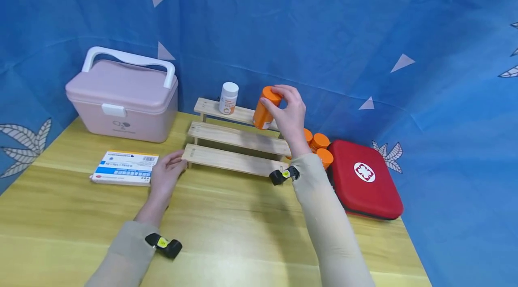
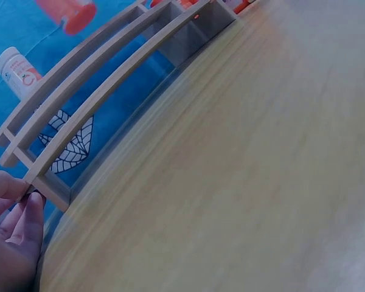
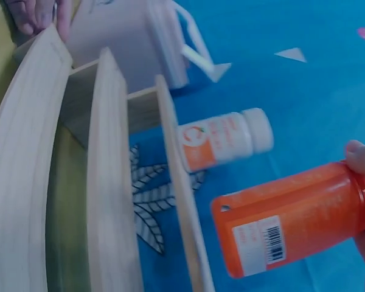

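Observation:
My right hand (image 1: 293, 116) grips an orange bottle (image 1: 262, 115) by its cap, thumb on one side and fingers on the other. In the right wrist view a barcode label shows on the lower part of this tilted bottle, which is apart from the top step. A three-step wooden rack (image 1: 226, 159) stands on the table. At the left end of its lowest step, my left hand (image 1: 167, 173) pinches the corner between thumb and fingers, as the left wrist view also shows. Upright on the left part of the top step is a white bottle (image 1: 229, 98) with an orange-and-white label.
Several orange-capped bottles (image 1: 320, 141) cluster right of the rack, beside a red first-aid case (image 1: 366, 183). Left of the rack lies a blue-and-white medicine box (image 1: 125, 168). Behind it stands a pink lidded box (image 1: 121, 98) with a white handle. A blue cloth (image 1: 323, 30) hangs behind the table.

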A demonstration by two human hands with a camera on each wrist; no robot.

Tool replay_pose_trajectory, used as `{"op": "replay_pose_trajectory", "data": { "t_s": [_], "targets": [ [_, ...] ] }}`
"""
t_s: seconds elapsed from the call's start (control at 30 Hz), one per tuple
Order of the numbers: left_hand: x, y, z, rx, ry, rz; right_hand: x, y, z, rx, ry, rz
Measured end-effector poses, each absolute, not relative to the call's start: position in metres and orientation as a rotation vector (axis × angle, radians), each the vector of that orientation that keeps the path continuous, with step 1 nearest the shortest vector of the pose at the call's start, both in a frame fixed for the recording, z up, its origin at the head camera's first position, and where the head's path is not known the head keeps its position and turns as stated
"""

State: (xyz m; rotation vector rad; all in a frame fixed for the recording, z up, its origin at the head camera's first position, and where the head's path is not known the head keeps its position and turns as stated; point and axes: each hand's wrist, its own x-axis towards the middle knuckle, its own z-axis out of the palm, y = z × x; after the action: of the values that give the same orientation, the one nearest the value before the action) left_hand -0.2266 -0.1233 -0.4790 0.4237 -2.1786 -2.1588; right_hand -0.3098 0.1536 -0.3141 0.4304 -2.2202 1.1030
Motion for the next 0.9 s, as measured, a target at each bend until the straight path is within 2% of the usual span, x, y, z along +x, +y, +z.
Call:
{"op": "replay_pose_trajectory", "data": {
  "t_s": [0.27, 0.53, 0.9],
  "targets": [
    [-0.228, -0.119, -0.475, 0.423, -2.187, -2.151, -0.338, 0.130, -0.318, 0.392, -2.302, 1.096],
    [-0.219, -0.118, -0.485, 0.432, -2.200, -2.159, -0.338, 0.127, -0.337, 0.376, -2.314, 1.132],
    [-0.224, -0.122, -0.480, 0.421, -2.217, -2.121, -0.346, 0.128, -0.335, 0.456, -2.304, 1.041]
  ]
}}
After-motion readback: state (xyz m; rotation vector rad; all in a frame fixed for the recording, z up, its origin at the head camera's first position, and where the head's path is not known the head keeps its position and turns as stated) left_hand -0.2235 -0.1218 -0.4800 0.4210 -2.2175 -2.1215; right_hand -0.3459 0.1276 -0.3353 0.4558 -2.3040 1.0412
